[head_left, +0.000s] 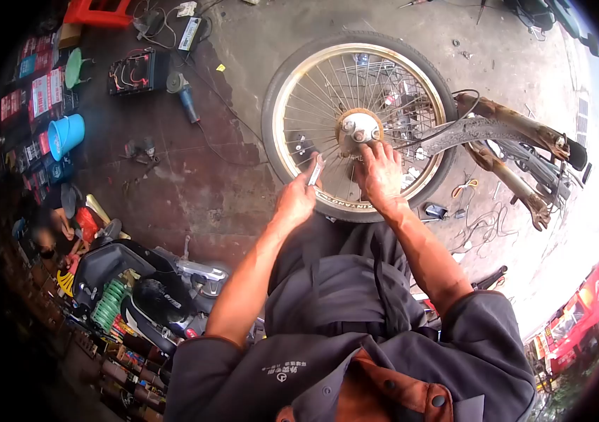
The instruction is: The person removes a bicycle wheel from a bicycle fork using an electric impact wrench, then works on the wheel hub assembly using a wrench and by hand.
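Note:
A spoked bicycle wheel with a black tire (276,79) stands before me, its rusty hub (360,125) facing up with silver nuts on it. My left hand (296,200) is closed around a small silver wrench (315,171), which points up over the near left part of the rim. Against the near side of the hub, my right hand (383,173) presses with bent fingers; its fingertips are partly hidden there. A worn metal frame arm (472,131) runs from the wheel to the right, with a black cable beside it.
An angle grinder (185,98) and an opened battery pack (130,72) lie on the floor at left. Beyond them are a blue bucket (67,136) and stacked boxes. A scooter (158,302) stands at lower left, near another person (60,228). Loose wires (479,225) lie at right.

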Demonstrator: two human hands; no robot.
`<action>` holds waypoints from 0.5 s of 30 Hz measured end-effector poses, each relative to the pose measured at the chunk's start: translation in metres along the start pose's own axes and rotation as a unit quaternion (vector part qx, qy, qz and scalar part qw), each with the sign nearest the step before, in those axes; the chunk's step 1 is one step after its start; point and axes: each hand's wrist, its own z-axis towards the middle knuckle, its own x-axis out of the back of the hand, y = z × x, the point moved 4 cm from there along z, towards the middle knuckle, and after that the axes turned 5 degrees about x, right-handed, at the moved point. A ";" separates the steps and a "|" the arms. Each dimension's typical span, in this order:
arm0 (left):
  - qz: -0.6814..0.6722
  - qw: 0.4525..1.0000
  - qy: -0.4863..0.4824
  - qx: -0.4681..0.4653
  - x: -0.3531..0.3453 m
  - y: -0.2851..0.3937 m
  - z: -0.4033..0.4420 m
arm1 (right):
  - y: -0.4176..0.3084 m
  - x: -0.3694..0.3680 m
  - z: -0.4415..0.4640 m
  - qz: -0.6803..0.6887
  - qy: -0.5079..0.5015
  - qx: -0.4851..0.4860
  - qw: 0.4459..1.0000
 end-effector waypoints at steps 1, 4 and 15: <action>0.008 1.000 0.028 -0.010 -0.008 0.006 -0.006 | 0.001 -0.001 0.002 -0.004 -0.014 -0.013 1.000; -0.007 0.997 0.070 -0.018 -0.033 0.018 -0.014 | 0.004 -0.007 0.010 -0.050 -0.089 0.023 0.995; -0.175 0.960 0.203 0.080 -0.118 0.032 -0.027 | 0.038 -0.019 0.014 -0.004 -0.138 0.180 0.974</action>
